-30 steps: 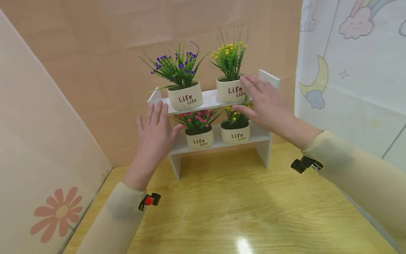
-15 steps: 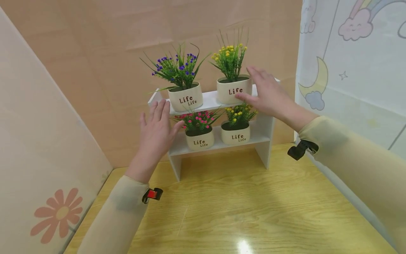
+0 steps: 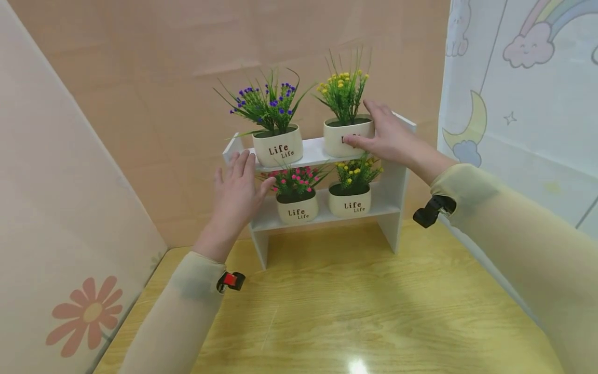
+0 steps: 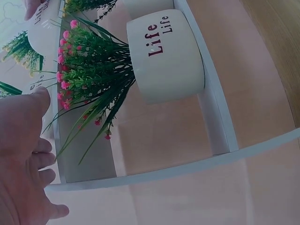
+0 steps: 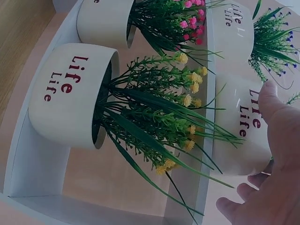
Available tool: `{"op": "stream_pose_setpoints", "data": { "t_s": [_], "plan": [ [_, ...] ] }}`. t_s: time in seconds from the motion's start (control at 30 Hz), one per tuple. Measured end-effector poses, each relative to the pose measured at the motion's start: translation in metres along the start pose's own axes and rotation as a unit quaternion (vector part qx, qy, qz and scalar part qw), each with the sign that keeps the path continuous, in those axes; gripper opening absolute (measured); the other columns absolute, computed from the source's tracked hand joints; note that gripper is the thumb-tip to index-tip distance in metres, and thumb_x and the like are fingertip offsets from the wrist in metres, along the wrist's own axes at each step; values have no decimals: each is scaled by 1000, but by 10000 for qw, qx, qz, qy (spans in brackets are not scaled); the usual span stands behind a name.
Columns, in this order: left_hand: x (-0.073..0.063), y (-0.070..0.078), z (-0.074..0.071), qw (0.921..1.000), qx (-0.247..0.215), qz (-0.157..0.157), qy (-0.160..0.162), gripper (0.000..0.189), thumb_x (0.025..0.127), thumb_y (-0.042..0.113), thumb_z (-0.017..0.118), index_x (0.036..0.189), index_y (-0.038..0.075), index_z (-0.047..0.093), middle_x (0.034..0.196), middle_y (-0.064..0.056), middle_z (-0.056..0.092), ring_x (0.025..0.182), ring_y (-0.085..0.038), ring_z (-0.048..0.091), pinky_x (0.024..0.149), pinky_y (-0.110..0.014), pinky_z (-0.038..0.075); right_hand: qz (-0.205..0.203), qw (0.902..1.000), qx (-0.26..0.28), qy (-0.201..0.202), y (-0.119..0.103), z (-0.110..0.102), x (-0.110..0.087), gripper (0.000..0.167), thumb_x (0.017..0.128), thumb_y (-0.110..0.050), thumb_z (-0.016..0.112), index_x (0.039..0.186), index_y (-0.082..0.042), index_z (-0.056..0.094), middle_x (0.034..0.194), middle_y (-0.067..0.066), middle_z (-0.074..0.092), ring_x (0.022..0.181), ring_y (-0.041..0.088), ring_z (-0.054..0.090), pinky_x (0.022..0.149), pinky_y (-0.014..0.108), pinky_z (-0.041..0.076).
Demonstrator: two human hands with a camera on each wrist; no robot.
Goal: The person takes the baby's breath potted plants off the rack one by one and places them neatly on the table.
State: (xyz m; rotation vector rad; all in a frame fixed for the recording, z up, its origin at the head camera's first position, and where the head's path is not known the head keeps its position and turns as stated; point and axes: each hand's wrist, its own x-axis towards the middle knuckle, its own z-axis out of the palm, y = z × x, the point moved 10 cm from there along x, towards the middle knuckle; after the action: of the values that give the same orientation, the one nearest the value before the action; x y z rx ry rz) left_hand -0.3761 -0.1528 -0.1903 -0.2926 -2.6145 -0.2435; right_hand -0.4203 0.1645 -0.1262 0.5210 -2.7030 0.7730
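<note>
A white two-tier shelf (image 3: 317,150) holds cream pots lettered "Life". On its upper tier, the purple-flowered pot (image 3: 277,146) is at left and the yellow-flowered pot (image 3: 337,139) at right. My right hand (image 3: 397,136) is at the upper yellow pot's right side, thumb across its front, fingers beside it; whether they press it is unclear. My left hand (image 3: 235,200), fingers extended, is in front of the shelf's left end, near the purple pot. On the lower tier are the pink-flowered pot (image 4: 164,56) and another yellow-flowered pot (image 5: 70,93).
The shelf stands on a wood-grain table (image 3: 327,306) against a peach backdrop (image 3: 140,104). A white panel (image 3: 60,182) with a printed flower borders the left, and a cloud-and-moon patterned panel (image 3: 523,119) the right. Each sleeve has a black wrist clip.
My right hand has lifted off the rim of the upper yellow pot and come round to its side, thumb now in front. The left hand has shifted slightly right. The whole view drifts a little.
</note>
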Motion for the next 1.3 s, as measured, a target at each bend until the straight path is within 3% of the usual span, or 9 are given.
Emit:
{"op": "stream_pose_setpoints", "data": {
  "t_s": [0.23,0.43,0.6,0.73,1.07,1.3],
  "plan": [
    [-1,1,5,9999,135,-10,25,87,112,60,56,171,1,31,178,-19,30,168,-38,14,133,-70,9,78,9999,135,-36,4,6,7,118,102,-66,69,178,-12,-4,179,30,13,159,51,29,128,69,29],
    [-3,3,9,9998,87,121,128,81,112,56,60,166,-1,38,170,-23,41,163,-42,28,132,-69,18,100,9992,381,38,5,8,11,121,100,-64,73,177,-11,-4,182,23,10,164,47,21,131,66,23],
    [-3,7,5,9986,-96,324,400,73,112,48,64,159,-5,46,161,-26,49,155,-45,39,132,-62,26,162,9965,817,109,8,8,13,123,98,-62,77,178,-10,-2,184,14,10,166,41,19,133,63,22],
    [-3,8,2,9972,-180,423,582,69,112,45,66,155,-7,50,157,-28,52,151,-46,44,131,-59,30,242,9937,1090,73,12,9,14,125,97,-63,79,178,-11,-1,184,12,13,164,40,25,132,61,25],
    [-6,7,5,9963,-374,382,674,70,113,44,63,156,-9,48,162,-29,47,156,-46,38,135,-50,24,537,9867,1531,-123,16,13,10,124,96,-64,79,178,-14,1,170,26,35,149,41,42,122,60,36],
    [-7,4,8,9959,-544,301,654,69,115,44,60,160,-5,45,167,-26,43,159,-44,34,136,-49,21,561,9824,1770,-183,17,15,8,121,97,-60,80,177,-10,4,167,27,38,143,40,44,116,57,40]
  ]
}}
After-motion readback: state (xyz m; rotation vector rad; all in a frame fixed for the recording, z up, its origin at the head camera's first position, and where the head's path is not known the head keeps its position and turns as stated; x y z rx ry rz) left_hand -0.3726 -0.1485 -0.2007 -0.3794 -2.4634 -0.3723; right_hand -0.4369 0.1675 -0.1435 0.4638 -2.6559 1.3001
